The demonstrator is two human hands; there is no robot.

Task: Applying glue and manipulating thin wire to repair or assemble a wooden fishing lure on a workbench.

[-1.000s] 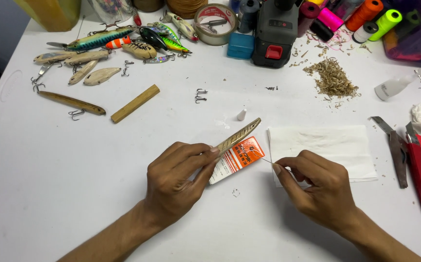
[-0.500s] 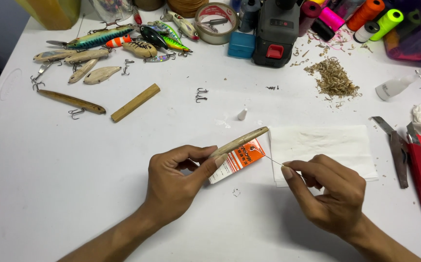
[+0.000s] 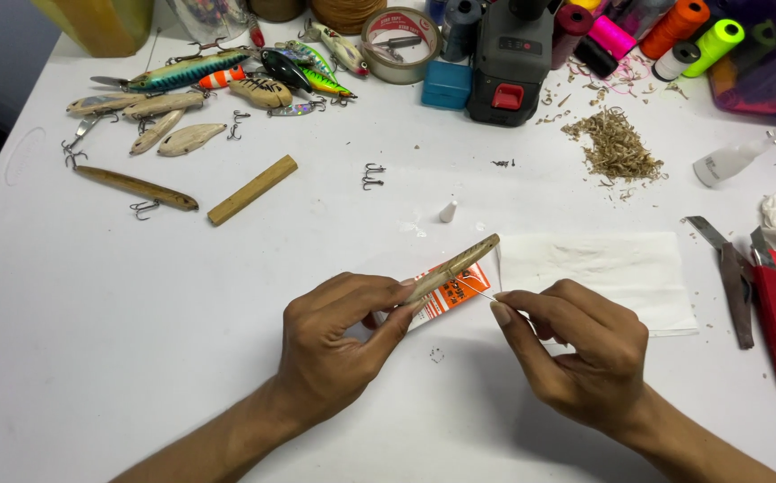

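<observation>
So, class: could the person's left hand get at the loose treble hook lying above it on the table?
Probably yes: bare table lies between the left hand and the treble hook, but that hand holds a wooden lure body.

A slim, unpainted wooden lure blank (image 3: pixel 453 267), pale tan and tapered at both ends, sits tilted with its far end raised toward the upper right, pinched at its lower end. A thin metal wire (image 3: pixel 476 288) meets its underside near the middle and runs down to the right. Just beneath lies a small orange-and-white glue tube (image 3: pixel 446 302), flat on the white surface (image 3: pixel 227 358).
</observation>
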